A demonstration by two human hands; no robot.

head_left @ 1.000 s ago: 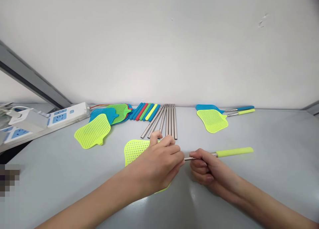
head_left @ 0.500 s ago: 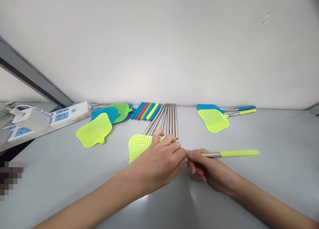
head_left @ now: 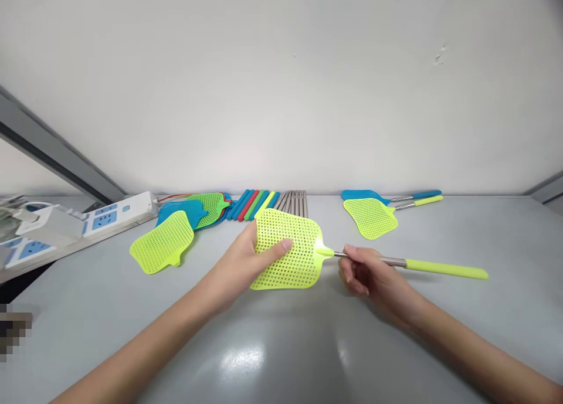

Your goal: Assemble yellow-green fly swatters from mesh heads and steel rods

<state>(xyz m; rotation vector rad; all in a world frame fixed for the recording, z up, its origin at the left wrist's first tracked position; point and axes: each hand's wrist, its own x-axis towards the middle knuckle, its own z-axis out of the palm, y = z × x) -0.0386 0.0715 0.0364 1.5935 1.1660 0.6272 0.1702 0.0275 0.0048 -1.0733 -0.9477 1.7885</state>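
Between both hands is a yellow-green fly swatter (head_left: pixel 299 269), its perforated head to the left and its metal rod and yellow-green grip (head_left: pixel 446 269) to the right. My left hand (head_left: pixel 246 263) grasps the head by its left side, thumb on top and fingers hidden behind. With thumb and fingers, my right hand (head_left: pixel 365 269) pinches the metal rod just right of the head's neck. The rod's thin tip meets that neck. Behind the head lie several metal rods (head_left: pixel 300 203), partly covered, next to a row of coloured grips (head_left: pixel 250 204).
On the left lie loose swatter heads: a yellow-green one (head_left: pixel 162 243), a blue one (head_left: pixel 182 210) and a green one (head_left: pixel 206 207). Two swatters, one blue (head_left: pixel 365 195) and one yellow-green (head_left: pixel 372 216), rest near the wall. A power strip (head_left: pixel 121 210) stands at far left.
My left hand has moved from the neck joint to the head's left side, and the head is raised and turned face-on. My right hand still holds the rod.
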